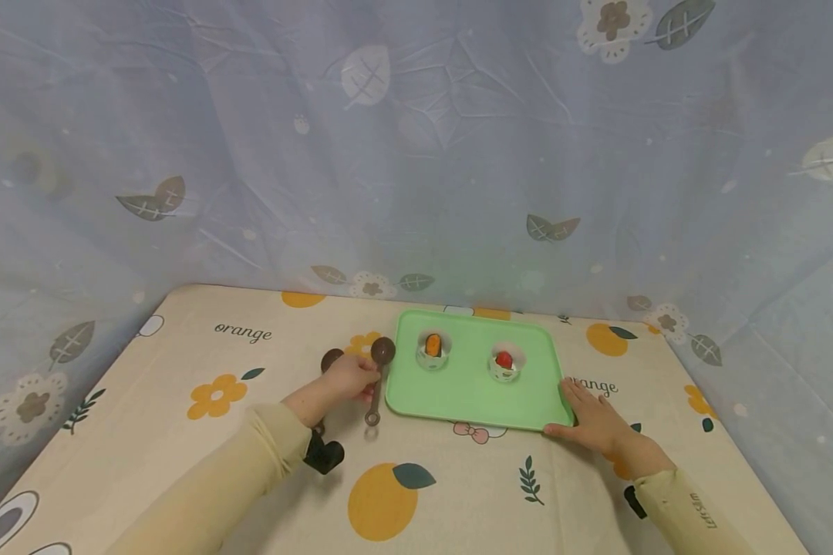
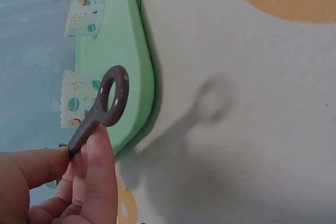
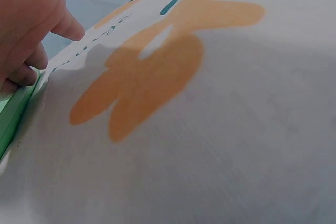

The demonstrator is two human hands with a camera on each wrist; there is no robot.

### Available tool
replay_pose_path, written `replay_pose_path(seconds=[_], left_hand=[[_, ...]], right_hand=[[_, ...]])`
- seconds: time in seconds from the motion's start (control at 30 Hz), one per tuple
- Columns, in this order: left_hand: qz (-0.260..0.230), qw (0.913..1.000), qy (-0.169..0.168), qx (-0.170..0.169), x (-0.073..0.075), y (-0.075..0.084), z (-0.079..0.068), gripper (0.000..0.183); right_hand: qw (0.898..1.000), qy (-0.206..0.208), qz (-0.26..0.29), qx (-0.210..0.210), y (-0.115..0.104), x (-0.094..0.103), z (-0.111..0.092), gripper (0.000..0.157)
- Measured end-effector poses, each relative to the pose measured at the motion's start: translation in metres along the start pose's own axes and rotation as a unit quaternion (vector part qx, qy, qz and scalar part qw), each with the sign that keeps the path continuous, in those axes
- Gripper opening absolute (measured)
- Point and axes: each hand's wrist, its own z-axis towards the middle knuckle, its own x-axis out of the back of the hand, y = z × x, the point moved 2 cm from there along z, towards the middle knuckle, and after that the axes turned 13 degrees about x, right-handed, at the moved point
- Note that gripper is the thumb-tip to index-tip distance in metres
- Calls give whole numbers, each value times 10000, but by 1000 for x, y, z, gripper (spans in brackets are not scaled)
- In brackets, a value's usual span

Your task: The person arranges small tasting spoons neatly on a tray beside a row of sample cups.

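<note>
My left hand [image 1: 350, 378] pinches the handle of a brown round-bowled spoon [image 1: 383, 351] just off the tray's left side. In the left wrist view, the ring at the handle's end [image 2: 122, 95] stands clear of the cloth and casts a shadow. A second brown spoon [image 1: 332, 358] is partly hidden behind that hand. My right hand [image 1: 593, 418] touches the right edge of the green tray [image 1: 465, 401], fingers fairly straight. On the tray are two patterned paper cups: the left cup [image 1: 431, 361] holds an orange-topped piece [image 1: 433, 344], the right cup [image 1: 503, 375] a red piece [image 1: 504, 359].
A cream tablecloth [image 1: 472, 493] printed with oranges and flowers covers the table. Behind it hangs a pale blue-grey curtain [image 1: 416, 177] close to the table's far edge, with more curtain at both sides.
</note>
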Motion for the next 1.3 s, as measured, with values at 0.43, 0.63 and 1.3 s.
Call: replay_pose_path(seconds=[0.43, 0.63, 1.3], left_hand=[[-98, 9995, -283, -64, -1, 6, -1, 24], [-136, 9991, -385, -113, -4, 9, 0, 25], [-577, 9940, -919, -119, -15, 25, -2, 33]], right_hand=[[10000, -14, 3, -41, 3, -2, 1, 102], [10000, -12, 21, -73, 4, -4, 1, 103], [10000, 24, 76, -24, 4, -4, 2, 103]])
